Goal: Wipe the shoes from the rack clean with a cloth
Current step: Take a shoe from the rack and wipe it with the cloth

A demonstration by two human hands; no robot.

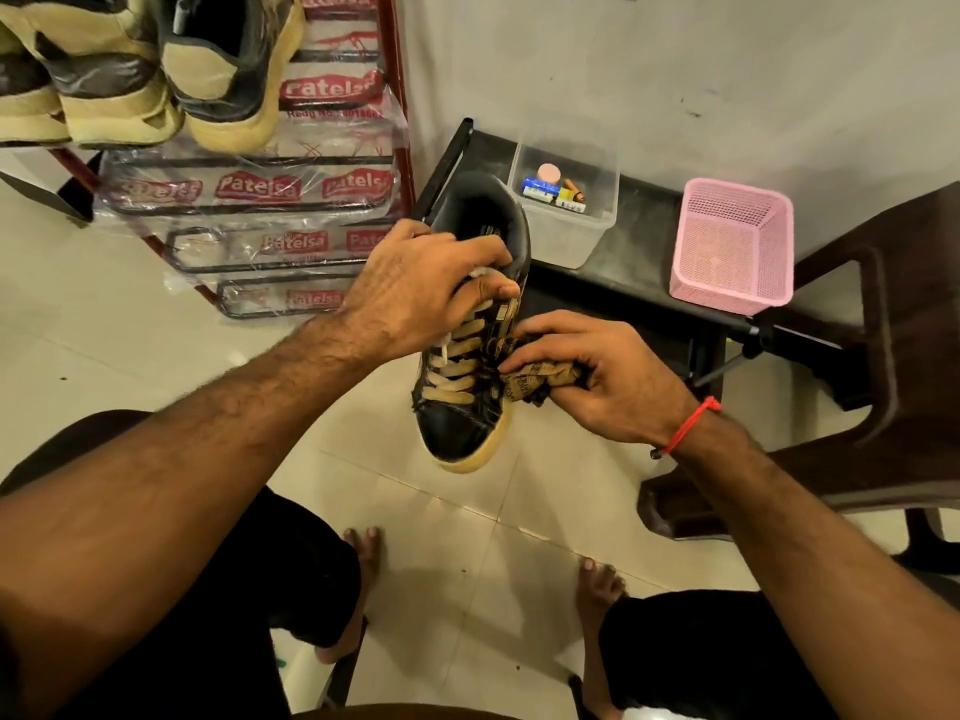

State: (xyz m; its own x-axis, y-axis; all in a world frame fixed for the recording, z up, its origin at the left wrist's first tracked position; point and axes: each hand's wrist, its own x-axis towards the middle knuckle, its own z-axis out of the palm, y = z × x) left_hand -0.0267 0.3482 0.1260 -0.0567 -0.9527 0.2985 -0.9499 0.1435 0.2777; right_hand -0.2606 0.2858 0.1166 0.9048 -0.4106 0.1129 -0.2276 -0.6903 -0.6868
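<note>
The black shoe [470, 324] is being gripped around its tongue by the left hand [415, 293] and held above the floor, while the cloth [540, 379] is being pinched against its side by the right hand [597, 376]. With hard rubbing, the shoe is likely being twisted loose, or its laces [457, 356] snagged.

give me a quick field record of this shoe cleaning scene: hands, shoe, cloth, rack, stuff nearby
left hand: left hand grips the black lace-up shoe with a tan sole at its tongue, held above the floor
right hand: right hand presses a bunched brown patterned cloth to the shoe's side
rack: red metal shoe rack, worn tan-soled shoes on top
nearby: clear plastic box, pink mesh basket
</note>
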